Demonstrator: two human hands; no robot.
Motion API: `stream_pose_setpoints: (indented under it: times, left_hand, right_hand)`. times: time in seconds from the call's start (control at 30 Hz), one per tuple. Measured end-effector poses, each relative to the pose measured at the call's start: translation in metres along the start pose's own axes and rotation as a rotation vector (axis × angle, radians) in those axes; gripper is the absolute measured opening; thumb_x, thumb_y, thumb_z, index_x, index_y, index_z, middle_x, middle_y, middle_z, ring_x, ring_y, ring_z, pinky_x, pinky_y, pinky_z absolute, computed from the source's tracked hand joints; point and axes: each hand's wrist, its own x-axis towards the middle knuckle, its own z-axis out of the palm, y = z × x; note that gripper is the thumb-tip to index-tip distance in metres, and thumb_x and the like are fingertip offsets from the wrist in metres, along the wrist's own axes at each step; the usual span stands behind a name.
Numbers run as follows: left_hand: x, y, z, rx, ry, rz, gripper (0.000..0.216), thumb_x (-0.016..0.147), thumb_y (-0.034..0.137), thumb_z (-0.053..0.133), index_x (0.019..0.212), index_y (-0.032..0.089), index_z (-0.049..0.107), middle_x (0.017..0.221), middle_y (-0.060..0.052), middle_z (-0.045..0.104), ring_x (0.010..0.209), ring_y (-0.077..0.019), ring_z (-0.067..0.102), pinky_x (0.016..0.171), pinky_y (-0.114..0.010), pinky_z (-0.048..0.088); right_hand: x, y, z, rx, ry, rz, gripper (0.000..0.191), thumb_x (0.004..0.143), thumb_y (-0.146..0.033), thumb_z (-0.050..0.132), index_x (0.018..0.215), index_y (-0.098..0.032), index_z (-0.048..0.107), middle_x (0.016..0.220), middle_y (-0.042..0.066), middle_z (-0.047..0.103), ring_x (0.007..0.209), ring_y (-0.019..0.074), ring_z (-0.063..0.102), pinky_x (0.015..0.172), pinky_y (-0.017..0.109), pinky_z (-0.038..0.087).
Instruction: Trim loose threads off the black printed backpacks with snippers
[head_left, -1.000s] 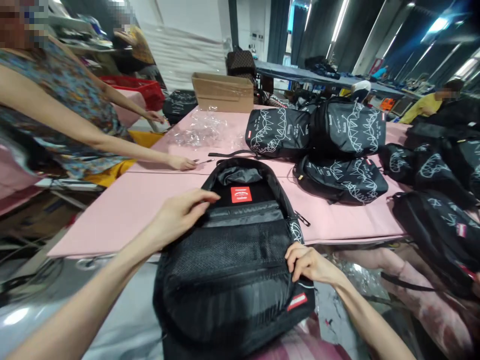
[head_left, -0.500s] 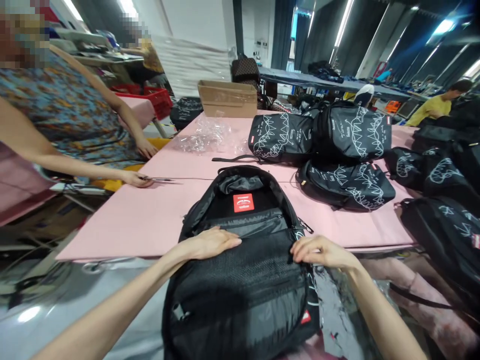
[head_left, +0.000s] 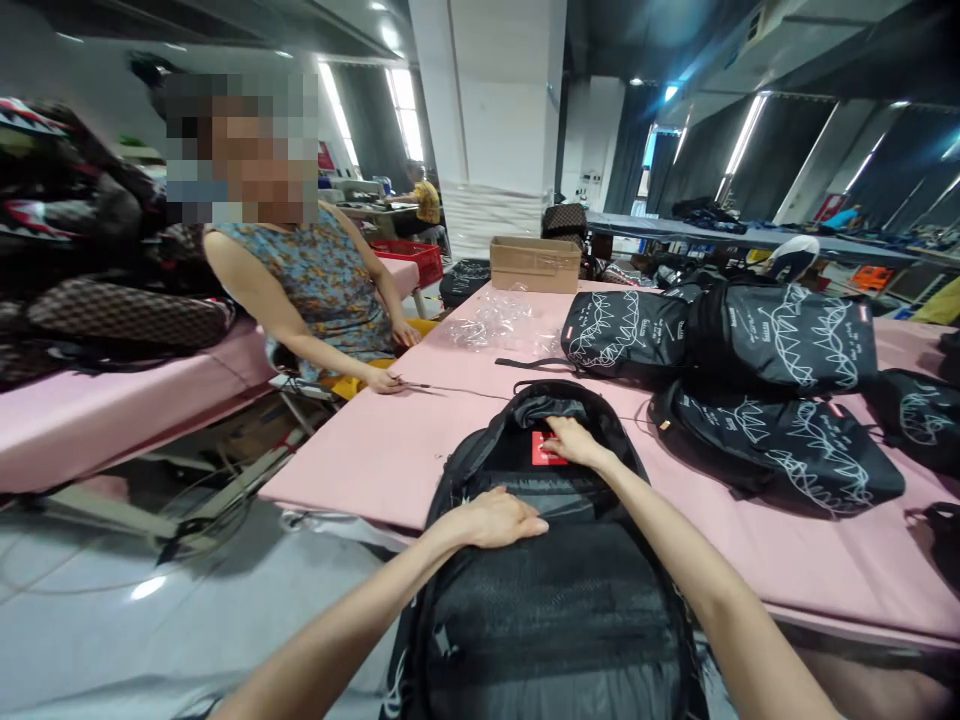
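Note:
A black backpack (head_left: 555, 620) lies unzipped before me, its mesh-lined flap folded down toward me and its upper end on the pink table. My left hand (head_left: 501, 518) rests flat on the edge of the inner pocket, fingers stretched out and holding nothing. Inside the upper compartment, my right hand (head_left: 574, 440) reaches over the red label (head_left: 547, 450), partly covering it. Its fingers are extended against the dark lining and hold nothing I can see.
Black backpacks with white line drawings (head_left: 795, 335) are stacked to the right on the pink table (head_left: 360, 460). Clear plastic wrapping (head_left: 491, 320) and a cardboard box (head_left: 534, 265) lie farther back. At the left, a seated person's hand (head_left: 386, 381) holds a thin tool.
My right hand has moved from the backpack's right edge up into its upper compartment. My left hand stays on the inner pocket. The view has swung left.

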Motion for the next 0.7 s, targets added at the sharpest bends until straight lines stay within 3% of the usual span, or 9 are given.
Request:
stream_pose_setpoints:
  times: [0.1,0.2,0.27,0.33,0.4,0.47,0.6,0.7]
  left_hand:
    - [-0.001,-0.003,0.0,-0.031,0.001,0.005,0.048,0.093,0.049,0.028,0.1,0.02,0.066,0.126,-0.007,0.055,0.122,-0.0241,0.046,0.11,-0.045,0.017]
    - [-0.002,-0.01,-0.013,-0.156,0.042,0.111,0.042,0.091,0.044,0.037,0.106,0.017,0.065,0.131,-0.009,0.05,0.127,-0.0234,0.041,0.109,-0.039,0.024]
    - [-0.008,-0.016,-0.03,-0.356,0.171,0.171,0.039,0.086,0.042,0.046,0.11,0.016,0.064,0.131,-0.009,0.05,0.124,-0.0225,0.044,0.107,-0.034,0.03]
    - [-0.019,-0.021,-0.049,-0.657,0.356,0.138,0.043,0.082,0.044,0.051,0.112,0.016,0.062,0.129,-0.01,0.052,0.116,-0.0231,0.051,0.103,-0.035,0.036]
    - [-0.031,-0.025,-0.061,-0.953,0.601,0.015,0.048,0.081,0.049,0.051,0.112,0.014,0.061,0.124,-0.012,0.055,0.107,-0.0238,0.057,0.096,-0.037,0.043]
    - [-0.037,-0.029,-0.062,-1.048,0.861,-0.106,0.052,0.079,0.053,0.052,0.112,0.013,0.059,0.12,-0.013,0.058,0.105,-0.0243,0.058,0.094,-0.038,0.045]
    - [-0.022,-0.04,-0.046,-0.921,1.026,-0.244,0.045,0.08,0.046,0.05,0.109,0.013,0.059,0.123,-0.012,0.055,0.116,-0.0255,0.05,0.101,-0.039,0.04]
    - [-0.009,-0.043,-0.04,-0.934,1.223,-0.332,0.048,0.083,0.04,0.042,0.121,0.012,0.049,0.126,-0.015,0.052,0.113,-0.0262,0.052,0.098,-0.043,0.042]
  right_hand:
    - [0.001,0.001,-0.024,0.06,0.111,0.051,0.032,0.091,-0.022,0.042,0.117,-0.007,0.054,0.117,0.017,0.058,0.108,0.0226,0.054,0.094,0.037,0.041]
    - [-0.029,0.014,-0.051,0.294,0.191,0.037,0.033,0.09,-0.027,0.043,0.115,-0.011,0.058,0.117,0.012,0.06,0.106,0.0189,0.057,0.094,0.033,0.043]
    - [-0.064,0.034,-0.065,0.471,0.268,0.042,0.031,0.085,-0.035,0.051,0.102,-0.014,0.066,0.107,0.01,0.065,0.101,0.021,0.059,0.093,0.036,0.044]
    - [-0.105,0.057,-0.072,0.54,0.364,0.126,0.035,0.08,-0.044,0.057,0.093,-0.014,0.069,0.099,0.01,0.068,0.096,0.0241,0.061,0.092,0.04,0.045]
    - [-0.148,0.077,-0.068,0.566,0.385,0.221,0.042,0.075,-0.05,0.06,0.092,-0.013,0.069,0.095,0.011,0.068,0.092,0.0259,0.062,0.088,0.042,0.047]
    - [-0.184,0.086,-0.054,0.582,0.318,0.258,0.045,0.076,-0.052,0.059,0.096,-0.013,0.068,0.097,0.012,0.067,0.092,0.0256,0.061,0.085,0.041,0.049]
    - [-0.219,0.081,-0.013,0.526,0.303,0.214,0.042,0.079,-0.048,0.06,0.108,-0.017,0.064,0.119,0.013,0.056,0.11,0.025,0.052,0.085,0.036,0.048]
    - [-0.22,0.075,0.006,0.362,0.364,0.19,0.034,0.078,-0.041,0.064,0.104,-0.02,0.064,0.109,0.01,0.057,0.105,0.0243,0.051,0.088,0.038,0.044]
